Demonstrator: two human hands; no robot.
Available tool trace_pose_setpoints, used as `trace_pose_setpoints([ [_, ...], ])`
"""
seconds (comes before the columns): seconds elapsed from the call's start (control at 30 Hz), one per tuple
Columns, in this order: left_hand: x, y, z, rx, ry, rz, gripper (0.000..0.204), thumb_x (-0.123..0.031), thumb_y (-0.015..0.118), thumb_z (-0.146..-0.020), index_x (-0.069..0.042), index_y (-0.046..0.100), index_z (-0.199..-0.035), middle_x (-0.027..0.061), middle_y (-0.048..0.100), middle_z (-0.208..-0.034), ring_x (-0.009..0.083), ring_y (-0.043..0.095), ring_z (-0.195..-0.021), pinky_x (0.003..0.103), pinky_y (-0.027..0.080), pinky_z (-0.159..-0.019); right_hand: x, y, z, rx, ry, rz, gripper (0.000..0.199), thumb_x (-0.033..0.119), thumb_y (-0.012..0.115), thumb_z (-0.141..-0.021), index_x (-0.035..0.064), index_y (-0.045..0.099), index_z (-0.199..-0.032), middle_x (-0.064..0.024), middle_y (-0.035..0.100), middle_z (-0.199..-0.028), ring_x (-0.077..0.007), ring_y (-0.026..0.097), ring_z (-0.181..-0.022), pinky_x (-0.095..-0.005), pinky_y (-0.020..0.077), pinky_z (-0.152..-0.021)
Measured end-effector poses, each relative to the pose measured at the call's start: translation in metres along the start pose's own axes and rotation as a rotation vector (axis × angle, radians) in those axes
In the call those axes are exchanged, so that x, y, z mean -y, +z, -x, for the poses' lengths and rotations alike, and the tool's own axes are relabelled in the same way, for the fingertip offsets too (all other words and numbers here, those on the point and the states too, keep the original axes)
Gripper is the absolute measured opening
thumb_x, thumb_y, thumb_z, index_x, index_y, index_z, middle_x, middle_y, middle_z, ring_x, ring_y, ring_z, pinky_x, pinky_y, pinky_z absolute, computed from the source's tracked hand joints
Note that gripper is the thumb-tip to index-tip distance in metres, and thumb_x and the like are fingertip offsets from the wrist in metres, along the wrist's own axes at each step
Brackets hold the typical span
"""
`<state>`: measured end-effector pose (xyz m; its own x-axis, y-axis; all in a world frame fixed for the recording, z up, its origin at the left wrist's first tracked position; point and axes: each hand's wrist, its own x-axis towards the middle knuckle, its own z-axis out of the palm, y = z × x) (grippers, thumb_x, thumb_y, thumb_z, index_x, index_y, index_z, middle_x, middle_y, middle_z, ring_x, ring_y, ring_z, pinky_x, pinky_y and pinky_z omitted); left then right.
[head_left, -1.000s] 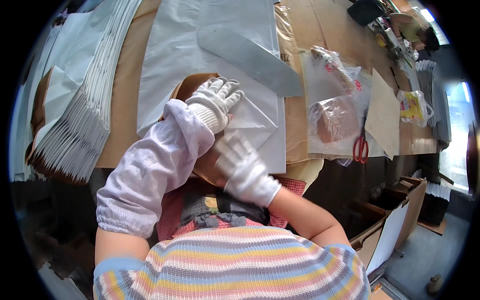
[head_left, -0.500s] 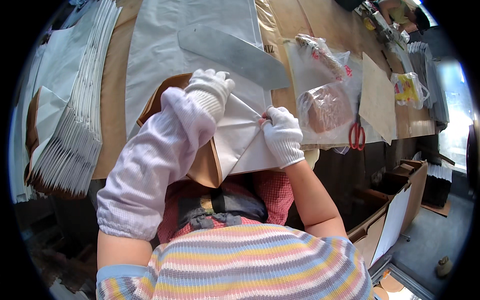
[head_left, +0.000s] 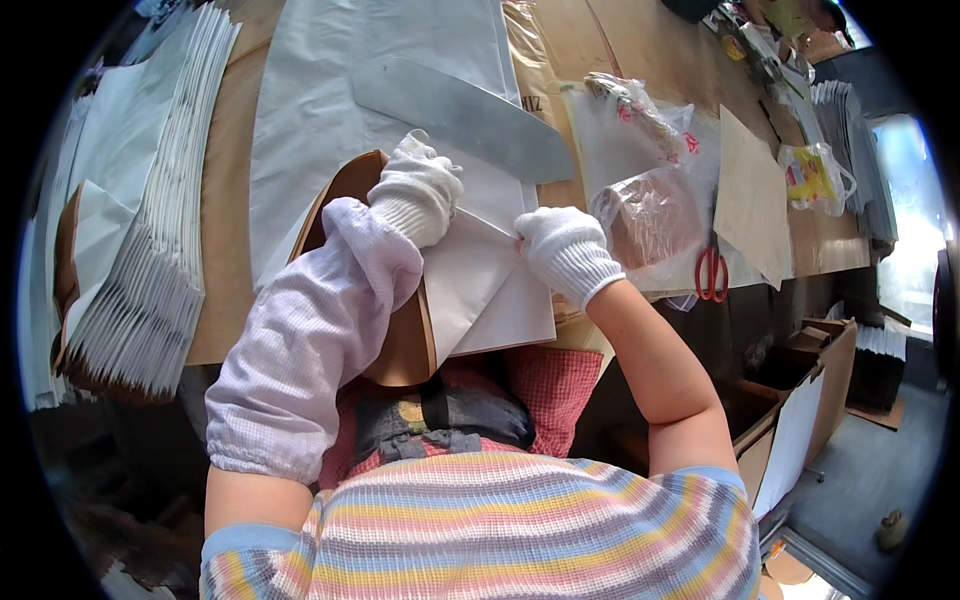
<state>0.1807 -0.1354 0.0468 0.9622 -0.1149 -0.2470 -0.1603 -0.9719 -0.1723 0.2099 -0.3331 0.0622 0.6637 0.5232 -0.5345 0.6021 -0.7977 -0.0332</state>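
Folded white paper sheet with brown backing [head_left: 465, 280] at near edge of brown-covered table [head_left: 228, 270]. White-gloved left hand [head_left: 415, 190]: fingers curled over it, cannot tell if gripping. White-gloved right hand [head_left: 567, 246] pinches fold's right corner. Apparently folding step; next move calls for steady left, taut right.

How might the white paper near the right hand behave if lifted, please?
The white paper would probably bend easily, as it shows folds beside the right hand. It seems light for its size, since its edges look thin. The brown layer may spring slightly, as it bows in a smooth curve.
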Motion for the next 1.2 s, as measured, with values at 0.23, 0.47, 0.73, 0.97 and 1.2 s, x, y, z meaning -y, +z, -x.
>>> trace_pose_setpoints([
  [0.23, 0.004, -0.023, -0.005, 0.237, -0.185, 0.082, 0.036, -0.030, 0.081, -0.081, -0.015, 0.074, -0.113, 0.0085, 0.067, -0.129, 0.0306, 0.056, -0.129, 0.038, 0.044, -0.112, -0.043, 0.013, 0.035, -0.345, 0.008, -0.342, 0.019, 0.019, 0.065, -0.090, 0.0080, 0.076, -0.101, -0.0193, 0.075, -0.099, -0.0396, 0.072, -0.096, -0.0467, 0.0578, -0.081],
  [0.47, 0.004, -0.017, 0.004, 0.179, -0.266, 0.278, 0.085, -0.033, 0.081, -0.082, -0.017, 0.043, -0.155, 0.0131, 0.036, -0.165, 0.0308, 0.033, -0.152, 0.047, 0.023, -0.127, 0.053, 0.100, 0.060, -0.658, -0.632, -0.224, 0.061, 0.029, 0.082, -0.072, -0.0010, 0.065, -0.123, -0.0228, 0.053, -0.151, -0.0398, 0.043, -0.146, -0.0525, 0.0305, -0.125],
  [0.73, 0.004, -0.012, 0.003, 0.158, -0.294, 0.292, 0.086, -0.029, 0.077, -0.085, -0.016, 0.037, -0.160, 0.0143, 0.030, -0.169, 0.0325, 0.030, -0.155, 0.048, 0.021, -0.128, 0.028, 0.069, 0.039, -0.740, -0.410, -0.174, 0.066, 0.034, 0.076, -0.078, -0.0041, 0.063, -0.131, -0.0249, 0.057, -0.145, -0.0417, 0.047, -0.142, -0.0563, 0.0302, -0.123],
  [0.97, 0.054, -0.051, 0.127, -0.355, 0.265, 1.064, 0.066, -0.041, 0.060, -0.103, 0.003, 0.048, -0.150, 0.0195, 0.054, -0.152, 0.0285, 0.047, -0.145, 0.042, 0.032, -0.122, 0.049, 0.057, -0.032, -0.739, -0.530, -0.068, 0.074, 0.044, 0.070, -0.082, -0.0090, 0.060, -0.132, -0.0268, 0.055, -0.146, -0.0416, 0.045, -0.143, -0.0556, 0.0262, -0.126],
  [1.2, 0.107, 0.087, 0.222, -0.564, -0.219, 1.489, 0.080, -0.061, 0.036, -0.108, 0.008, 0.051, -0.147, 0.0200, 0.052, -0.154, 0.0281, 0.046, -0.145, 0.038, 0.030, -0.123, 0.090, 0.024, -0.049, -0.787, -0.752, -0.297, 0.054, 0.018, 0.080, -0.070, -0.0006, 0.066, -0.120, -0.0184, 0.060, -0.140, -0.0369, 0.051, -0.137, -0.0532, 0.0345, -0.122],
])
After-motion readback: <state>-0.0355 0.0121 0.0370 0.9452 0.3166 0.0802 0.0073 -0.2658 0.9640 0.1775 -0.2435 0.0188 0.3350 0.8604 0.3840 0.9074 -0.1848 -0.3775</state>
